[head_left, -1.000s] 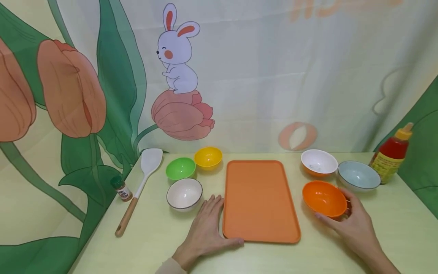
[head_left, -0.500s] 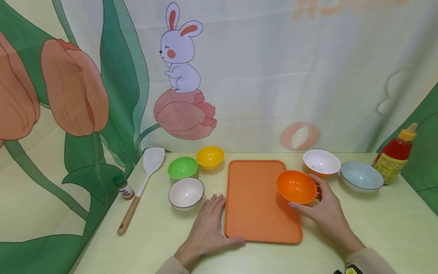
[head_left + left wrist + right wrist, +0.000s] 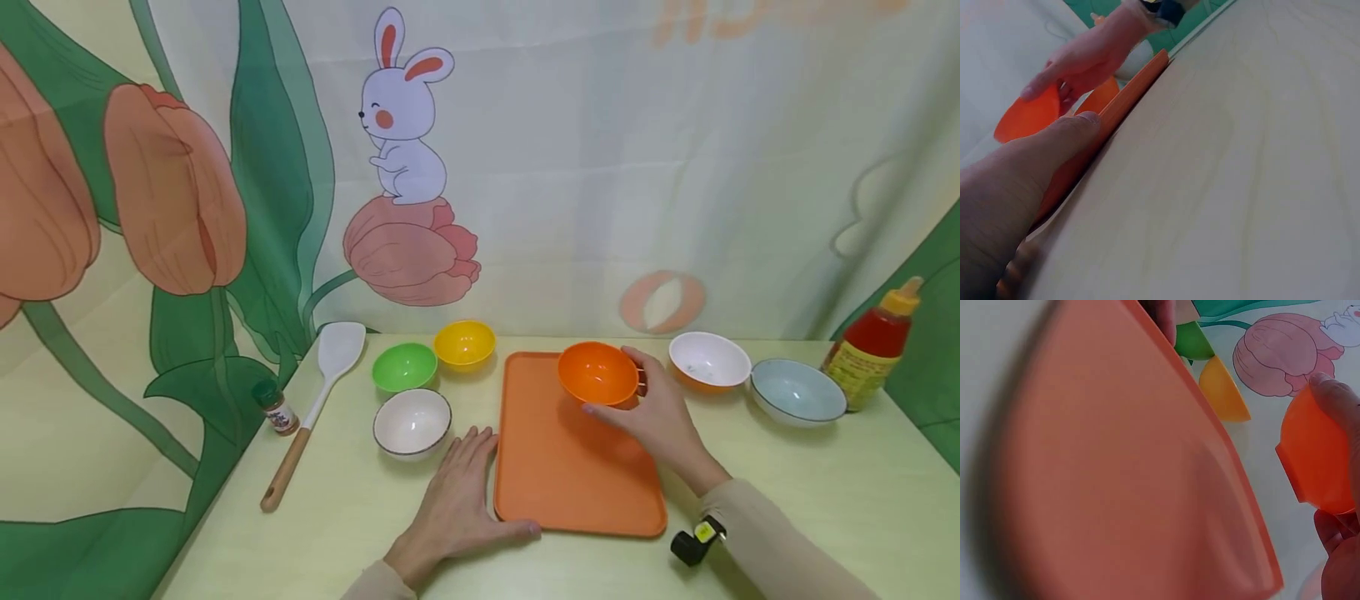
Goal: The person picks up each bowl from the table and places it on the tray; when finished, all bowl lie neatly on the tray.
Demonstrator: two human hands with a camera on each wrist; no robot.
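Observation:
My right hand [image 3: 652, 417] pinches an orange bowl [image 3: 597, 375] at its right side, thumb toward the front and fingers behind. The bowl is upright over the back half of an orange rectangular tray [image 3: 577, 492]. In the right wrist view a gap shows between the bowl [image 3: 1319, 456] and the tray [image 3: 1116, 462]. At the tray's front left corner rests my left hand [image 3: 457, 508]; its fingers lie straight along the left edge and its thumb along the front edge. The left wrist view shows that thumb [image 3: 1072, 137] against the tray's rim.
Left of the tray stand a green bowl [image 3: 405, 368], a yellow bowl [image 3: 465, 345] and a cream bowl [image 3: 412, 425]. Farther left are a white spatula [image 3: 322, 392] and a spice jar [image 3: 277, 408]. At right are a white-and-orange bowl [image 3: 708, 360], a pale blue bowl [image 3: 798, 392] and a red sauce bottle [image 3: 873, 342].
My right hand has carried the orange bowl leftward and back, from the table right of the tray to over the tray. My left hand has stayed at the tray's corner.

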